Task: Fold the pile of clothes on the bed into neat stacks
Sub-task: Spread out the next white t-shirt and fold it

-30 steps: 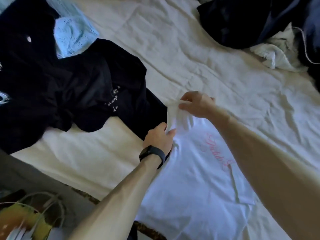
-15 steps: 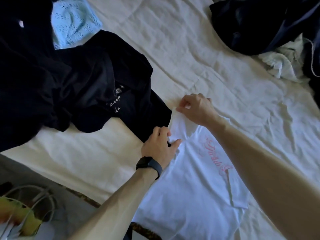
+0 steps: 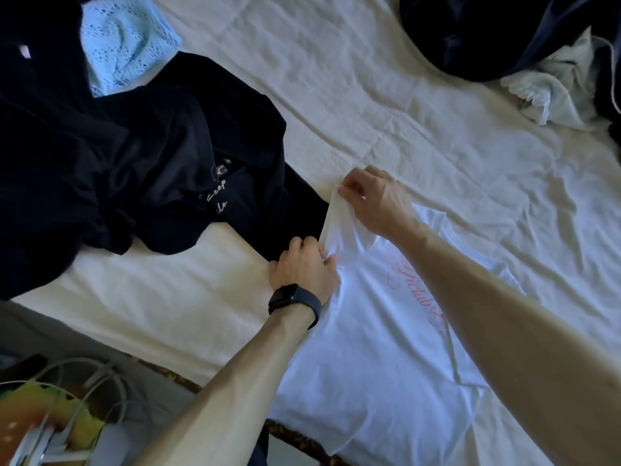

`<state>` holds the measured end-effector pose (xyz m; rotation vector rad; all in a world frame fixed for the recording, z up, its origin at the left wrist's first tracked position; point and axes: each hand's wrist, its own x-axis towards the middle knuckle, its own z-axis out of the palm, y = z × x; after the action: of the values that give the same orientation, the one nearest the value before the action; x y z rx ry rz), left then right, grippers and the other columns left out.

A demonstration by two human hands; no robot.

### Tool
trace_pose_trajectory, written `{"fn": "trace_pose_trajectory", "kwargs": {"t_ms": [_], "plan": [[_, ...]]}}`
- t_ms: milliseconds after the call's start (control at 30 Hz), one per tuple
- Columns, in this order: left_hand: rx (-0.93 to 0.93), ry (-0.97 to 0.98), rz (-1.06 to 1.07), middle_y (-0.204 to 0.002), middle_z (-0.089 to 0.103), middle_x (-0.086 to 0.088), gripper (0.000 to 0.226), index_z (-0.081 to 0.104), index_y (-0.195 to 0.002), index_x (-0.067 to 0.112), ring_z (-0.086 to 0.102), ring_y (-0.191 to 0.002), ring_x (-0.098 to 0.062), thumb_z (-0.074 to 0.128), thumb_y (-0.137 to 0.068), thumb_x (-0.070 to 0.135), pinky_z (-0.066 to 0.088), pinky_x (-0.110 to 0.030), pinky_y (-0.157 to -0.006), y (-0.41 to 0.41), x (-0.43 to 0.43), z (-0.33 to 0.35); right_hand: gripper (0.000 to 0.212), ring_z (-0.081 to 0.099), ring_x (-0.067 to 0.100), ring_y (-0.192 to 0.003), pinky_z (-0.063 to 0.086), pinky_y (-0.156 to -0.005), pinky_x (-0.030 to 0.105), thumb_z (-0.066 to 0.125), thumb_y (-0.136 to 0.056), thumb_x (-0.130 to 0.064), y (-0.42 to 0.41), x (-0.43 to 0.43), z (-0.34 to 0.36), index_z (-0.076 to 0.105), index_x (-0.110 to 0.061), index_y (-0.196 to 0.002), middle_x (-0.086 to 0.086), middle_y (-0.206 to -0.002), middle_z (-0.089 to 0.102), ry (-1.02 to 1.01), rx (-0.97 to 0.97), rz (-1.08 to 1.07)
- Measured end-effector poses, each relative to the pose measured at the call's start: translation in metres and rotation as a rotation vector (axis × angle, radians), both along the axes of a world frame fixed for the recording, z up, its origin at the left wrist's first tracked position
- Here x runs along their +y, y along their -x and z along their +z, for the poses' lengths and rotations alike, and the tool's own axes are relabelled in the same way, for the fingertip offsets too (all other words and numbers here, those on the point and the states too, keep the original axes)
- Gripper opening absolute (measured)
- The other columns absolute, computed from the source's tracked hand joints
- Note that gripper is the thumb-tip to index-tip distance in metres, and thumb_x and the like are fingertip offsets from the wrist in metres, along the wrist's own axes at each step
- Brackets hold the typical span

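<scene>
The white T-shirt [image 3: 386, 348] lies flat on the bed sheet [image 3: 403, 112] at the near edge, its body spreading from the hands back toward the person. At its far-left corner a sleeve [image 3: 337, 223] rises off the sheet, stretched between both hands. The left hand [image 3: 304, 269], wearing a watch [image 3: 294, 302], pinches the nearer end of the sleeve. The right hand [image 3: 376, 203] pinches the far tip with curled fingers. The shirt's body lies to the right of both grips, so any inward fold probably carries the sleeve that way. The black shirt [image 3: 168, 146] touches this corner on the left and could snag.
</scene>
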<state>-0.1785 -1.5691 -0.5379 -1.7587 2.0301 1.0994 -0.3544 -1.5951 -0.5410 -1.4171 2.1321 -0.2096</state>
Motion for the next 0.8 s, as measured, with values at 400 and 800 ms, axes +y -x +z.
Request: {"fn": "trace_pose_trajectory", "kwargs": {"t_ms": [400, 800], "plan": [[0.196, -0.167, 0.273, -0.087, 0.061, 0.016, 0.025, 0.052, -0.111, 0.026, 0.064, -0.089, -0.019, 0.062, -0.091, 0.035, 0.052, -0.043, -0.086, -0.007, -0.004, -0.004, 0.033, 0.049, 0.017, -0.114, 0.022, -0.090, 0.036, 0.061, -0.081, -0.026, 0.015, -0.003, 0.009, 0.064, -0.033, -0.113, -0.017, -0.101, 0.064, -0.276, 0.049, 0.043], [0.525, 0.756, -0.647, -0.082, 0.062, 0.003, 0.017, 0.071, -0.084, 0.022, 0.057, -0.070, -0.024, 0.068, -0.077, 0.007, 0.045, -0.038, -0.066, -0.008, 0.063, 0.017, 0.035, 0.063, 0.014, -0.094, 0.049, -0.081, 0.027, 0.071, -0.089, -0.001, -0.013, 0.180, 0.038, 0.070, -0.036, -0.091, -0.011, -0.107, 0.056, 0.167, -0.122, -0.679]]}}
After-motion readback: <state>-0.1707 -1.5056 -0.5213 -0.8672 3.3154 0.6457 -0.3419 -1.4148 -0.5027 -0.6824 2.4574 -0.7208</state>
